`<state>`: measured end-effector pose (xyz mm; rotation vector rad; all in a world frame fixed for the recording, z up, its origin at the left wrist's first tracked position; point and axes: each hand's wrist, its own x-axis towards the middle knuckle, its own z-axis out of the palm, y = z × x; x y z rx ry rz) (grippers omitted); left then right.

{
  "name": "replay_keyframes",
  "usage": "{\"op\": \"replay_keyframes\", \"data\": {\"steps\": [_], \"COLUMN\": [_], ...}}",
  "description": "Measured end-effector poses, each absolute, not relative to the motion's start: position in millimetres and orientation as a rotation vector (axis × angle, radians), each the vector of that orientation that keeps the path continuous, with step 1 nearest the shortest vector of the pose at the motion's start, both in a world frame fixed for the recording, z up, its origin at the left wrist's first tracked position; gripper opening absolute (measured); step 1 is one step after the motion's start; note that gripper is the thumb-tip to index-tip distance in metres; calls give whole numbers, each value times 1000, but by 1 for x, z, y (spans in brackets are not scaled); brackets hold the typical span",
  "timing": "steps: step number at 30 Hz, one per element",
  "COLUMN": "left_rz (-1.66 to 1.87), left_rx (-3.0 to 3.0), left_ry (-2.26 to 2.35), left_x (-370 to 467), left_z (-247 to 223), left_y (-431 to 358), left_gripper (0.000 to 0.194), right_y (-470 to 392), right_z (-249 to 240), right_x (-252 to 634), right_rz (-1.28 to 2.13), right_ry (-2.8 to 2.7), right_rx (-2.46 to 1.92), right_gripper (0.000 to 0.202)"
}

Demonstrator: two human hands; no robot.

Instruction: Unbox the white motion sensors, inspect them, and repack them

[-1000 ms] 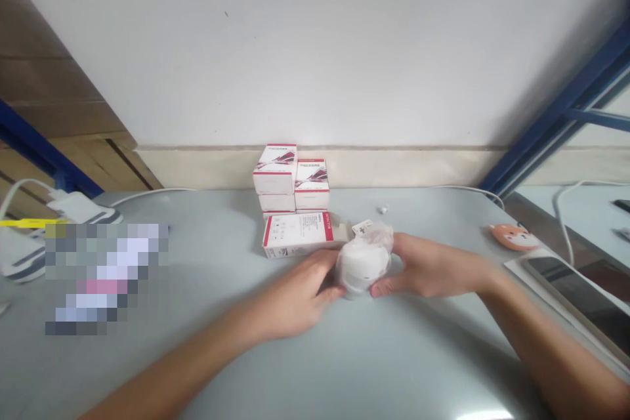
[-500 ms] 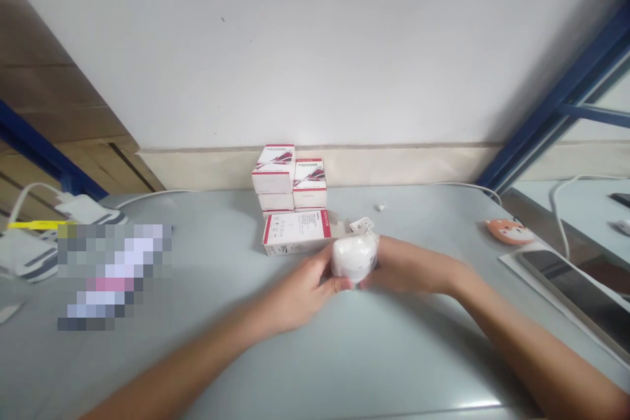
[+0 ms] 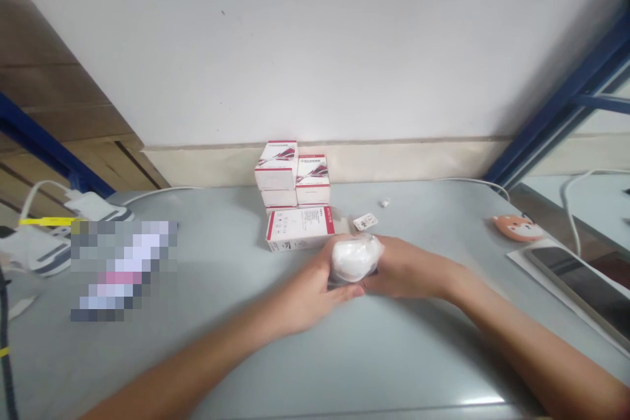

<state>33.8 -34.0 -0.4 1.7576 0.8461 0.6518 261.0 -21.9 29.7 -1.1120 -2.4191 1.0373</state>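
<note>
At the far left, a black cable [image 3: 6, 341] is running out of the frame at the left edge. Beside it, white plugs [image 3: 87, 203] and a grey-striped power strip [image 3: 54, 261] are lying under a yellow strip [image 3: 52, 222], partly overlapping and cut off at the edge. To their right, a pixelated patch [image 3: 123, 269] is masking an item on the bench [image 3: 256, 374]; its identity is not discernible. Near the wall, red-edged white boxes [image 3: 276, 164] are standing stacked, the lower ones partly hidden by an open box [image 3: 298, 228] that is lying in front, its flap end facing right. The print is too blurred to read fully. The left hand [image 3: 312, 292] is curving its fingers around the left side of a plastic-wrapped white object [image 3: 355, 259], centred in front of the open box. The right hand [image 3: 408, 267] is holding the object's right side, its fingers largely hidden behind the wrapping. The plastic is obscuring the object's detail. Beyond the hands, a small printed card [image 3: 365, 222] and a tiny white piece [image 3: 385, 203] are lying on the bench. At the right, an orange animal-faced item [image 3: 519, 227] is resting near a dark slab [image 3: 575, 282], which is lying over a white sheet [image 3: 516, 257] and extending past the frame.
</note>
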Motion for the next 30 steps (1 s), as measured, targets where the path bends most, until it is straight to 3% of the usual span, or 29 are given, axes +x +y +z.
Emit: {"op": "replay_keyframes", "data": {"steps": [4, 8, 14, 18, 21, 27, 30], "left_rz": [724, 960, 1108, 1086, 1081, 1141, 1149], "left_rx": [1786, 1740, 1254, 986, 895, 861, 868], "left_ry": [911, 941, 769, 640, 595, 626, 655], "left_x": [36, 37, 32, 30, 31, 32, 33], "left_z": [4, 24, 47, 45, 45, 44, 38], "left_y": [-35, -36, -27, -22, -21, -21, -20], "left_gripper": [45, 45, 39, 31, 36, 50, 52], "right_y": [-19, -19, -20, -19, -17, -17, -22], "right_z": [28, 33, 40, 42, 45, 37, 28], "right_x": [262, 261, 254, 254, 258, 255, 240], "right_rz": [1014, 1050, 1325, 1324, 1298, 1394, 1475], "right_ry": [-2412, -2198, -1867, -1838, -1784, -1689, -1481], "right_rx": [-1079, -936, -866, -897, -918, -888, -893], "right_gripper": [25, 38, 26, 24, 25, 54, 47]}}
